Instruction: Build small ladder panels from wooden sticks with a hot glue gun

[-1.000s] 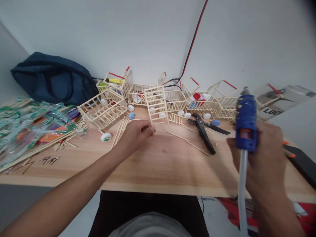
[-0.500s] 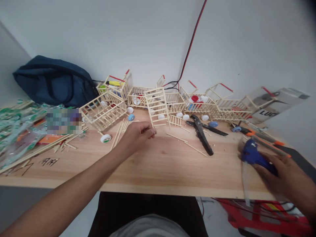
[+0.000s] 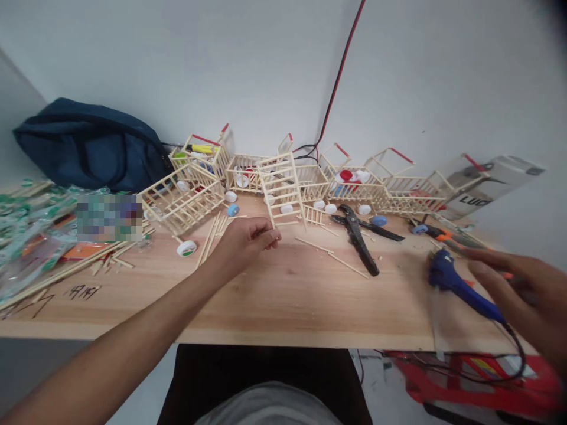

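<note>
Pale wooden tabletop [image 3: 287,301] is being lined along the back by miniature stick-built shopping carts [image 3: 181,206]. Far left is being taken up by a navy fabric bag [image 3: 88,147]; in front of it, ground is being covered by clear green-printed plastic wrappers [image 3: 26,221] and loose wooden sticks [image 3: 95,254]. Right of centre, black pliers [image 3: 361,242] are being supported; further right, a blue glue gun [image 3: 449,274].

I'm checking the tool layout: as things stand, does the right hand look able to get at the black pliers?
Probably yes. The right hand looks empty, and nothing covers the black pliers. The blue glue gun lies roughly between, but low enough that reaching over seems possible.
</note>
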The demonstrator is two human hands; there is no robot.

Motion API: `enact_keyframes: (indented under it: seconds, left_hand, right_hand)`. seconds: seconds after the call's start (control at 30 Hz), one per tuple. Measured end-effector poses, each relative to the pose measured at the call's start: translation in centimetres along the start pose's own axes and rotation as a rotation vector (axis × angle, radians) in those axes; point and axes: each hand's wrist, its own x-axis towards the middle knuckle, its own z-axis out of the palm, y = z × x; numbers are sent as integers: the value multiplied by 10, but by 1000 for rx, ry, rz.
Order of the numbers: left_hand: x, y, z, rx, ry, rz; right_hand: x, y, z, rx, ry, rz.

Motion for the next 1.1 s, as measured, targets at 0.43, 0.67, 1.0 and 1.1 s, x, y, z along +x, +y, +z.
enact_keyframes:
  seconds: [0.43, 0.67, 1.0, 1.1]
  left_hand:
    - [-1, -1, 0, -11, -8, -6]
    - [0, -9, 4, -106, -40, -44]
    - [1, -6, 6, -109, -66, -77]
    - [0, -7, 7, -111, -60, -80]
  right_hand:
    - [0, -193, 96, 1275, -634, 333]
    - [-1, -194, 102, 1298, -493, 395]
    - [0, -193, 97, 1267, -397, 313]
    - [-2, -193, 98, 1277, -406, 308]
